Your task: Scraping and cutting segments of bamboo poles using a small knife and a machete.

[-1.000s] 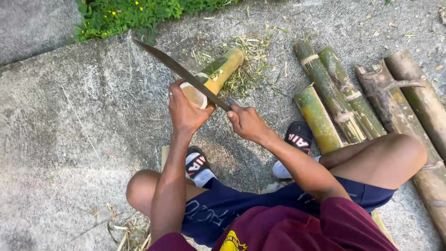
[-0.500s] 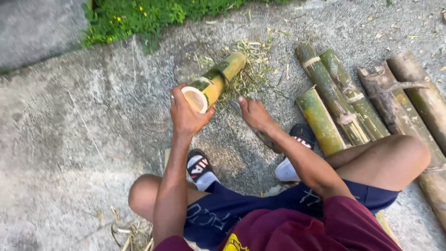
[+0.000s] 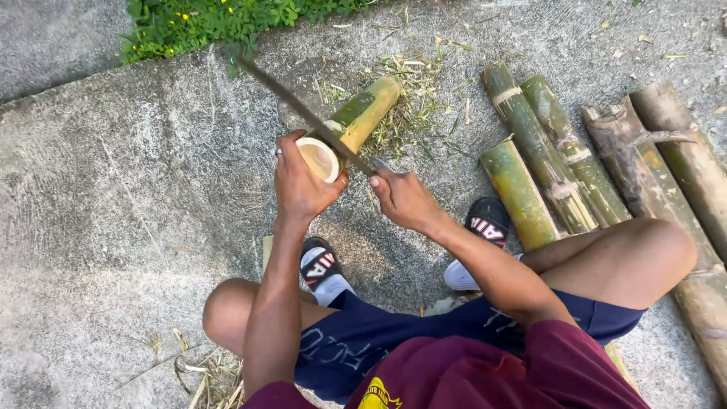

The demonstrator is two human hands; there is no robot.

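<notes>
I squat on a concrete ground. My left hand (image 3: 301, 184) grips the near cut end of a short green bamboo piece (image 3: 362, 113) that leans away from me, its pale round end facing up. My right hand (image 3: 404, 198) is closed on the handle of a long dark machete (image 3: 299, 107). The blade runs up and to the left, and its middle rests across the rim of the bamboo's cut end.
Several bamboo lengths (image 3: 539, 155) lie side by side at the right, next to my right knee. Bamboo shavings (image 3: 413, 110) are scattered beyond the held piece. A strip of green weeds (image 3: 219, 19) edges the slab at the top. Dry strips (image 3: 208, 375) lie by my left knee.
The blade was on the bamboo a second ago, dropped out of sight half a second ago as my right hand lowered, and now lies across the cut end again.
</notes>
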